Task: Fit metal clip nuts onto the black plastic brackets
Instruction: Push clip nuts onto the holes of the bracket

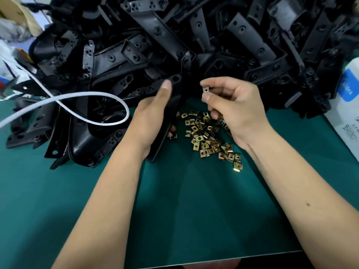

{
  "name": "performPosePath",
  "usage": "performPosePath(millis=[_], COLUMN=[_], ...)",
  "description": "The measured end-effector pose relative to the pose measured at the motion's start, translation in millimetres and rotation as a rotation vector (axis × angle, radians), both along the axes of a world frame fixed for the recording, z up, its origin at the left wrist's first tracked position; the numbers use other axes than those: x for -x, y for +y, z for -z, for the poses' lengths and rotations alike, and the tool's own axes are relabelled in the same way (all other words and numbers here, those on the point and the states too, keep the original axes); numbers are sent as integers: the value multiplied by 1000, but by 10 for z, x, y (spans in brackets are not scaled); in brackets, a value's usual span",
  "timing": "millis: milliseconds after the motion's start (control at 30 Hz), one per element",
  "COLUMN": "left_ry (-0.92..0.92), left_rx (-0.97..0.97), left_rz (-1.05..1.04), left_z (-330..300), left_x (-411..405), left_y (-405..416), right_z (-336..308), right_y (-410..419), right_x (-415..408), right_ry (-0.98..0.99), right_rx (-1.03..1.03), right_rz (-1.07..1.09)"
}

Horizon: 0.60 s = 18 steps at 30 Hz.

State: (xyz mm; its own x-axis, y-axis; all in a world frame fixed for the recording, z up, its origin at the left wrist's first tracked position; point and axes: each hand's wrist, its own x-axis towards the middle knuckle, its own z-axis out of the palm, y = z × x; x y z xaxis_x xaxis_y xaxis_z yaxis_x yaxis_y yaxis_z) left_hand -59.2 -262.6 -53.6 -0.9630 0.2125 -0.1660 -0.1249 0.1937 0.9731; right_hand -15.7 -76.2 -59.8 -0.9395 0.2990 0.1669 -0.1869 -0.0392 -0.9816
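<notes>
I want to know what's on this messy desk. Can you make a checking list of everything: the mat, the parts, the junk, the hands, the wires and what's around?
Surface: green mat, bare in the near part.
Job's things: loose clip nuts scattered on the mat; a big heap of black brackets behind them.
Clutter: white box with blue label at the right edge.
Hands: left hand grips one black bracket; right hand pinches a single clip nut between thumb and forefinger, apart from the bracket.
Cables: white cable looping over the brackets on the left.
Surroundings: blurred packaging at far left; too unclear to name.
</notes>
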Motion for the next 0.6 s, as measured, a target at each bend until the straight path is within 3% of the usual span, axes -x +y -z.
performPosePath(millis=[167, 300, 367, 467, 533, 600], left_ry=[-150, -106, 14, 425, 540, 536], left_rx=[-238, -58, 117, 491, 493, 398], left_rz=[-159, -140, -114, 61, 163, 218], left_z=[-53, -29, -7, -5, 21, 22], left_x=[25, 71, 86, 40, 11, 0], left_y=[-21, -23, -34, -51, -44, -31], right_z=[26, 24, 9, -18, -43, -48], right_y=[15, -2, -23, -15, 6, 18], right_x=[5, 6, -2, -16, -29, -37], right_ry=[-1, -9, -22, -24, -58, -82], right_rx=[-32, -70, -71, -42, -9, -15], right_rz=[3, 3, 22, 37, 0, -12])
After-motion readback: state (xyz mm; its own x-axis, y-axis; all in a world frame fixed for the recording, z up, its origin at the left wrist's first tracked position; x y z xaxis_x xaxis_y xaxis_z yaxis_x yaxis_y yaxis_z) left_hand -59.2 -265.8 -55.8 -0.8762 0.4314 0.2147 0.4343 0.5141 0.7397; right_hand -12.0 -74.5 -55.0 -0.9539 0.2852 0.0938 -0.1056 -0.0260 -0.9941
